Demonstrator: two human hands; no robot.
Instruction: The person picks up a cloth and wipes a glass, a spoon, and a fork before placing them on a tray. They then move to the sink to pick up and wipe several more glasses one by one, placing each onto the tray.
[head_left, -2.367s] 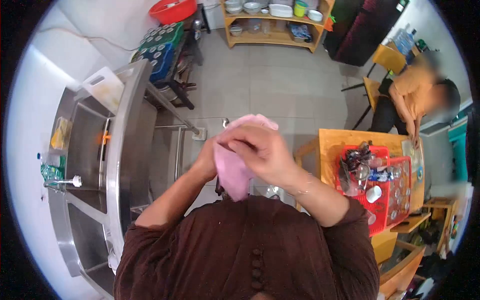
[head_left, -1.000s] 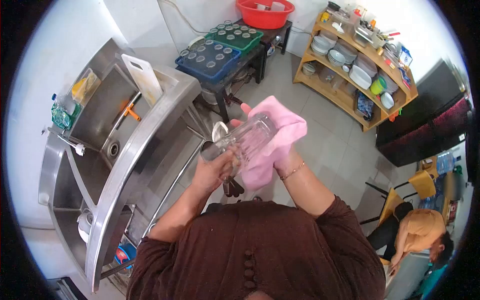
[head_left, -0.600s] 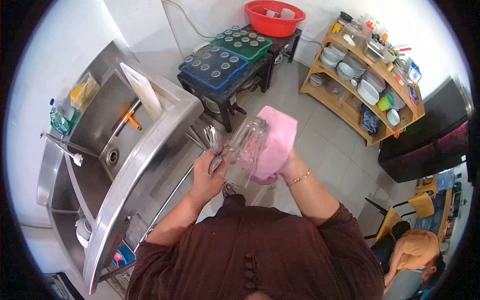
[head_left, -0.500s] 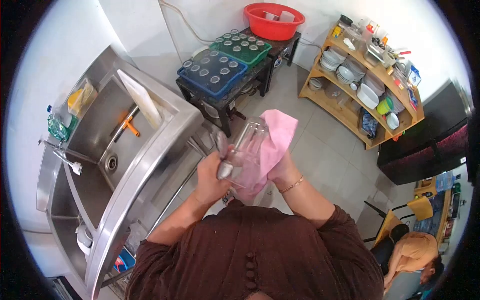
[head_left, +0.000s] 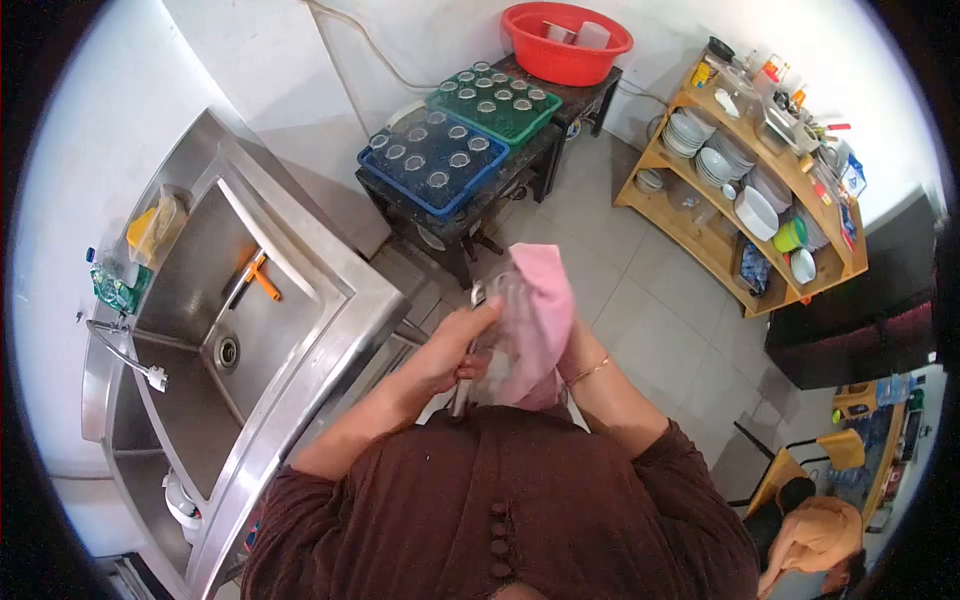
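Note:
My left hand [head_left: 452, 350] is closed at the side of a clear glass mug [head_left: 510, 300], its fingers where the thick glass handle shows. Blur softens the mug's outline. A pink cloth [head_left: 545, 300] drapes over the mug's right side and hangs down toward my shirt. My right hand [head_left: 580, 352], with a thin bracelet at the wrist, grips the cloth against the glass; most of its fingers are hidden behind the fabric. Both hands are in front of my chest, above the tiled floor.
To the left is a steel sink [head_left: 330, 330] with an orange-handled squeegee [head_left: 262, 278]. Ahead, blue [head_left: 440, 208] and green [head_left: 535, 130] trays hold upturned glasses beside a red basin [head_left: 560, 62]. A wooden dish shelf [head_left: 690, 245] stands right; a person [head_left: 815, 535] sits lower right.
The mug and cloth have turned and come slightly closer to my body. My left hand has shifted a little right and rotated with the mug. The camera view has shifted slightly.

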